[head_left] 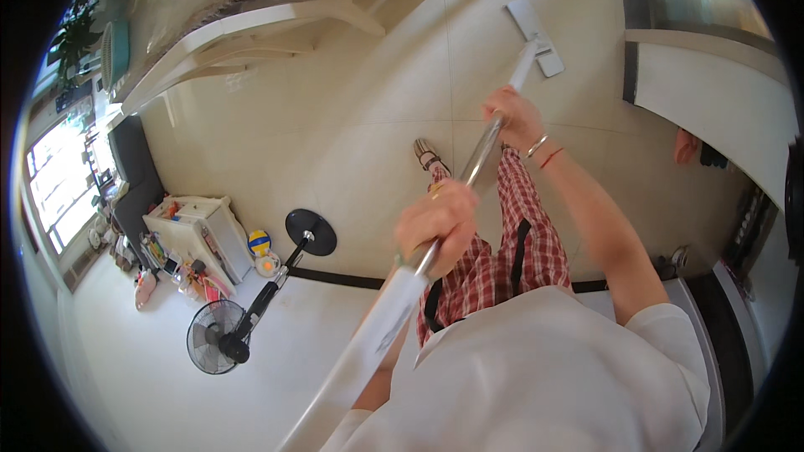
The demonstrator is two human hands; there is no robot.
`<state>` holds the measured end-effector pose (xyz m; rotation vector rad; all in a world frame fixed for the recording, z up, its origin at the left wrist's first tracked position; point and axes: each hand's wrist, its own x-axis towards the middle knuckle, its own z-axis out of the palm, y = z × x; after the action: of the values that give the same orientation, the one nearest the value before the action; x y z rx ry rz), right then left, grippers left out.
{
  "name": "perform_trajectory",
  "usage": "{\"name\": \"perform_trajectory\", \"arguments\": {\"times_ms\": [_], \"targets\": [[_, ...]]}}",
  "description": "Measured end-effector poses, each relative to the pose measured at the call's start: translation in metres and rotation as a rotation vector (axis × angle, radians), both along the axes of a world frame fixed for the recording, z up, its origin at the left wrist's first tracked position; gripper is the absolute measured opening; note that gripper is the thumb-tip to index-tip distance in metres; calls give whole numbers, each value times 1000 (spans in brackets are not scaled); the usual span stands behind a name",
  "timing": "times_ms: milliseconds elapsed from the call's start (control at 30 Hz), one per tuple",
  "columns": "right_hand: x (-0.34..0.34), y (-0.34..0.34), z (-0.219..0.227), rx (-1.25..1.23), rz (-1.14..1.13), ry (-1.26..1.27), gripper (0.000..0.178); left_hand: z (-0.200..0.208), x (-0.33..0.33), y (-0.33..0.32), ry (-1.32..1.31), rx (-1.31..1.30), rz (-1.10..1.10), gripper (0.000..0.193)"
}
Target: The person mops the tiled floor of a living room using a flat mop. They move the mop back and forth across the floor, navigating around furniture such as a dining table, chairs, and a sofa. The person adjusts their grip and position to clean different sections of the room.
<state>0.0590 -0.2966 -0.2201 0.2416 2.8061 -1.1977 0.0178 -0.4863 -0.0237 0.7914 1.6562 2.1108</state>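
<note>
Both my hands are wrapped round the long pole of a flat mop [482, 151], which runs slantwise from the lower left to the floor ahead. My left hand [437, 222] grips the metal part just above the thick white handle sleeve. Farther down the pole, my right hand [512, 120] is closed round it, close to where a white lower section begins. The flat white mop head [536, 37] rests on the tiled floor [368, 100], beyond my feet. Its underside is hidden.
A table with curved cream legs [276, 12] stands ahead to the left. White cabinets [712, 100] are at the right. To my left are a black standing fan [216, 336], a small cream cabinet [201, 234] and a blue-yellow ball [259, 242].
</note>
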Motion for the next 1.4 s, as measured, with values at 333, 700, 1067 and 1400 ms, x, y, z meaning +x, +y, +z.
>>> {"name": "perform_trajectory", "arguments": {"times_ms": [333,700,1067,1400], "targets": [[-15,-33,-83,-16,-10,12,10,-54,-10,-69,-182,-143,116,12],[-87,-340,45,-275,303,8,8,105,-16,-282,8,-632,446,30],[-66,-207,51,-104,468,-79,8,77,-5,-191,-80,-450,350,36],[49,36,-20,156,-108,-358,7,-58,24,13,-177,-77,-84,23]]}}
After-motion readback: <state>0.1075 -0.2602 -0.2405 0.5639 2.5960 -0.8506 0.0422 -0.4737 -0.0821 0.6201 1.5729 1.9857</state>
